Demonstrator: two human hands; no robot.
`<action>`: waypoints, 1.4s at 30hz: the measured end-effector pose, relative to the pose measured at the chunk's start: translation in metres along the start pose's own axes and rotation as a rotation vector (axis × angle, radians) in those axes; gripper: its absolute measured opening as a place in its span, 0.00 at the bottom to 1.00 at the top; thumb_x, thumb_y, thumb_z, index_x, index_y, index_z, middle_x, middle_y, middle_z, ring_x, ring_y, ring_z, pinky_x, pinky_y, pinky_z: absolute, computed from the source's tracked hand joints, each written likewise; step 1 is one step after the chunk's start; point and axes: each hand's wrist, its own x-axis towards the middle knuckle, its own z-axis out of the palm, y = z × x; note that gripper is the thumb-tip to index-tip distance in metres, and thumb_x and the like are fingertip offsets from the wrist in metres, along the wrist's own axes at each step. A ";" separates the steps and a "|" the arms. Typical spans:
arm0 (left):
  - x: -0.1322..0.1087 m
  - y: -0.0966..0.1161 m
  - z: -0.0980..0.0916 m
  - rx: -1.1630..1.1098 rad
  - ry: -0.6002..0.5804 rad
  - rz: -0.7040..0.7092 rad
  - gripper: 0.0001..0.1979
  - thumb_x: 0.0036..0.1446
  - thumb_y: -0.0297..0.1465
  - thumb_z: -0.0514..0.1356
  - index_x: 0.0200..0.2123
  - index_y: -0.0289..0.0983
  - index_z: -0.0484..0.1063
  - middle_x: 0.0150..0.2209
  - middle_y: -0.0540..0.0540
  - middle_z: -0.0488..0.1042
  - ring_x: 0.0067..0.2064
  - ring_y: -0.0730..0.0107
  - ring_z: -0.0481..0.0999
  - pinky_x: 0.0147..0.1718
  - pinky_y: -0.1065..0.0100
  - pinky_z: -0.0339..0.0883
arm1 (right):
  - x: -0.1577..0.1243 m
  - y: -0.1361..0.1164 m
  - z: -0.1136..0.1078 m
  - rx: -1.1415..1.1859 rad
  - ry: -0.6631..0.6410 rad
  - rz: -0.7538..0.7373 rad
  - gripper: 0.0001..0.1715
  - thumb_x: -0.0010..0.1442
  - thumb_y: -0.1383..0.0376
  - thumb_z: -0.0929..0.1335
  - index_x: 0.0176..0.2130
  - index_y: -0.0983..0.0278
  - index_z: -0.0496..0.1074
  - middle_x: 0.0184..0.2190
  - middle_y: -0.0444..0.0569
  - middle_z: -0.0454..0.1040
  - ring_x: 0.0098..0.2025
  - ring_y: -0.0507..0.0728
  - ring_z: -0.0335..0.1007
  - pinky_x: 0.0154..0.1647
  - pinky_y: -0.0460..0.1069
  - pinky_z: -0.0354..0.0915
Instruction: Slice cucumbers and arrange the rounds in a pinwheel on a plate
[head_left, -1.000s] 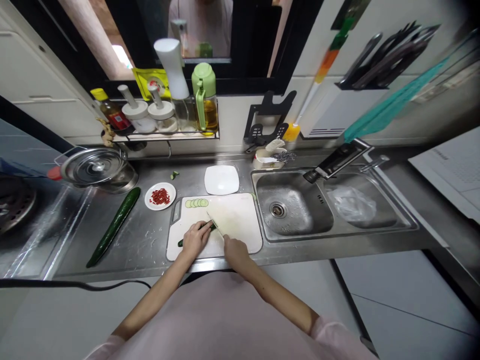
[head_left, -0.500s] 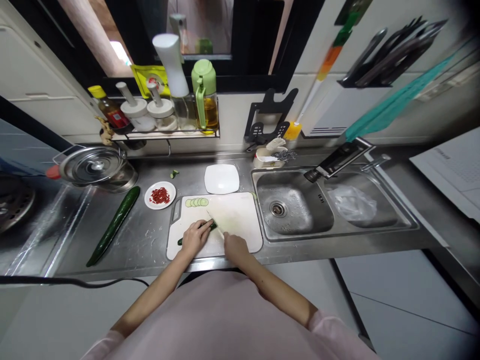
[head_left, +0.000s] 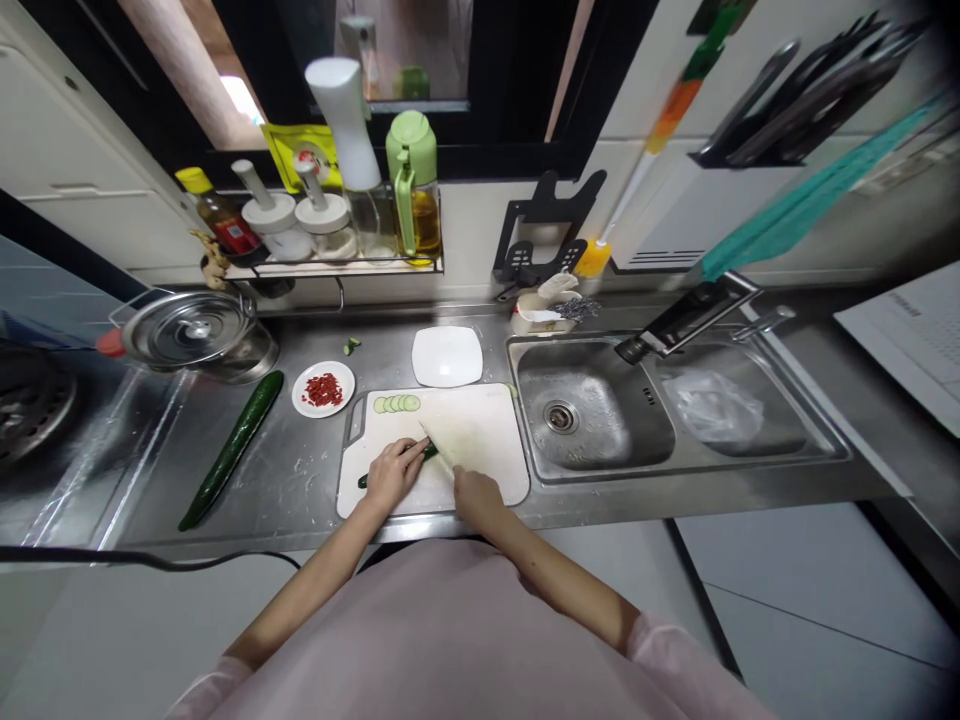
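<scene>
On the white cutting board (head_left: 495,425), my left hand (head_left: 394,474) is closed over a dark green piece of cucumber (head_left: 363,481), whose two ends show on either side of my fingers. My right hand (head_left: 478,498) grips a kitchen knife (head_left: 437,446) by its handle, which the fist mostly hides. The blade slants up and left, close to my left fingertips at the cucumber's right end; whether it touches the cucumber, I cannot tell. A row of overlapping pale cucumber slices (head_left: 397,403) lies at the board's upper left.
A whole cucumber (head_left: 232,450) lies left of the board. Behind stand a round plate (head_left: 301,404) of red chopped pieces and a white square plate (head_left: 448,356). To the right is a double sink (head_left: 600,400); a lidded steel pot (head_left: 196,335) sits at left, below a condiment rack (head_left: 345,266).
The camera view has shifted slightly, moving the scene a little to the right. The knife is slightly farther from my left fingers, and more of the cucumber's right end shows.
</scene>
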 end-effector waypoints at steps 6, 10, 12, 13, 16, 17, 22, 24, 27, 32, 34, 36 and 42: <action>0.001 0.000 -0.002 -0.019 -0.034 -0.016 0.17 0.65 0.35 0.53 0.55 0.48 0.71 0.45 0.47 0.74 0.45 0.68 0.72 0.43 0.68 0.67 | 0.001 0.000 -0.001 0.005 0.001 -0.004 0.17 0.64 0.72 0.56 0.49 0.68 0.67 0.40 0.59 0.77 0.46 0.61 0.74 0.41 0.50 0.65; 0.002 0.000 -0.003 -0.020 -0.055 -0.048 0.18 0.65 0.36 0.52 0.56 0.49 0.71 0.46 0.47 0.74 0.46 0.68 0.72 0.43 0.68 0.67 | 0.001 0.000 -0.001 0.008 -0.008 0.009 0.17 0.64 0.73 0.57 0.48 0.68 0.68 0.40 0.60 0.77 0.46 0.60 0.74 0.41 0.50 0.65; 0.003 0.001 -0.003 -0.029 -0.060 -0.055 0.18 0.65 0.36 0.52 0.55 0.49 0.71 0.46 0.47 0.74 0.46 0.68 0.72 0.44 0.68 0.67 | 0.003 -0.001 -0.002 0.014 -0.009 0.008 0.17 0.64 0.73 0.57 0.49 0.68 0.68 0.40 0.60 0.77 0.46 0.61 0.74 0.41 0.51 0.65; 0.003 0.001 -0.003 -0.033 -0.062 -0.055 0.18 0.65 0.36 0.52 0.55 0.49 0.71 0.46 0.47 0.74 0.46 0.68 0.72 0.44 0.68 0.67 | 0.004 -0.001 -0.002 0.016 -0.012 0.009 0.17 0.64 0.72 0.57 0.49 0.68 0.68 0.41 0.60 0.76 0.45 0.61 0.74 0.41 0.51 0.65; 0.004 0.000 -0.002 -0.035 -0.064 -0.053 0.18 0.65 0.36 0.52 0.55 0.49 0.71 0.46 0.48 0.74 0.46 0.68 0.72 0.43 0.68 0.67 | 0.008 -0.002 -0.003 0.013 -0.024 0.007 0.18 0.64 0.73 0.57 0.50 0.68 0.67 0.41 0.60 0.76 0.46 0.61 0.74 0.41 0.51 0.65; 0.004 0.000 -0.002 -0.034 -0.063 -0.053 0.18 0.65 0.36 0.52 0.55 0.49 0.71 0.46 0.48 0.74 0.46 0.68 0.72 0.43 0.68 0.67 | 0.009 -0.002 -0.003 0.010 -0.021 0.005 0.18 0.63 0.73 0.57 0.50 0.68 0.67 0.41 0.60 0.76 0.46 0.61 0.74 0.41 0.51 0.65; 0.004 0.001 0.000 -0.025 -0.048 -0.044 0.18 0.65 0.36 0.52 0.55 0.48 0.71 0.46 0.47 0.75 0.45 0.68 0.73 0.42 0.69 0.67 | 0.011 0.001 -0.002 0.000 0.001 -0.002 0.18 0.62 0.74 0.57 0.49 0.68 0.67 0.41 0.59 0.76 0.47 0.60 0.74 0.42 0.50 0.65; 0.003 0.002 0.000 -0.025 -0.035 -0.046 0.17 0.65 0.35 0.52 0.54 0.48 0.72 0.45 0.47 0.75 0.45 0.68 0.73 0.42 0.69 0.67 | 0.011 0.002 -0.001 0.001 0.010 0.006 0.18 0.63 0.74 0.58 0.49 0.69 0.68 0.41 0.59 0.76 0.47 0.60 0.74 0.42 0.50 0.65; 0.003 0.006 -0.002 -0.022 -0.023 -0.069 0.17 0.64 0.35 0.52 0.53 0.48 0.73 0.45 0.48 0.75 0.45 0.68 0.74 0.41 0.69 0.67 | 0.012 0.003 0.001 0.009 0.025 0.018 0.17 0.63 0.74 0.57 0.48 0.68 0.68 0.41 0.59 0.77 0.46 0.60 0.74 0.41 0.50 0.65; 0.007 0.015 -0.009 -0.016 -0.034 -0.118 0.17 0.64 0.34 0.52 0.53 0.47 0.72 0.43 0.47 0.76 0.44 0.67 0.75 0.41 0.68 0.66 | 0.009 0.004 0.001 0.018 0.065 0.047 0.17 0.64 0.72 0.57 0.49 0.68 0.68 0.41 0.58 0.77 0.46 0.60 0.75 0.40 0.50 0.65; 0.009 0.018 -0.009 -0.015 -0.032 -0.150 0.17 0.63 0.33 0.52 0.53 0.46 0.72 0.42 0.46 0.77 0.44 0.65 0.75 0.43 0.66 0.66 | 0.007 0.006 -0.001 0.023 0.071 0.054 0.17 0.65 0.70 0.58 0.49 0.67 0.69 0.41 0.57 0.77 0.45 0.60 0.75 0.40 0.50 0.65; 0.011 0.021 -0.008 -0.021 -0.024 -0.187 0.17 0.63 0.33 0.52 0.53 0.45 0.72 0.43 0.46 0.77 0.45 0.64 0.75 0.45 0.65 0.65 | 0.004 0.010 -0.005 0.019 0.086 0.048 0.16 0.66 0.68 0.57 0.48 0.65 0.69 0.41 0.56 0.77 0.45 0.60 0.75 0.40 0.50 0.65; 0.009 0.022 -0.003 -0.033 0.007 -0.225 0.18 0.64 0.38 0.51 0.54 0.43 0.71 0.46 0.43 0.78 0.47 0.61 0.74 0.52 0.58 0.61 | -0.004 0.022 -0.024 -0.109 0.171 0.101 0.19 0.68 0.66 0.55 0.49 0.62 0.70 0.39 0.55 0.77 0.43 0.60 0.74 0.40 0.51 0.62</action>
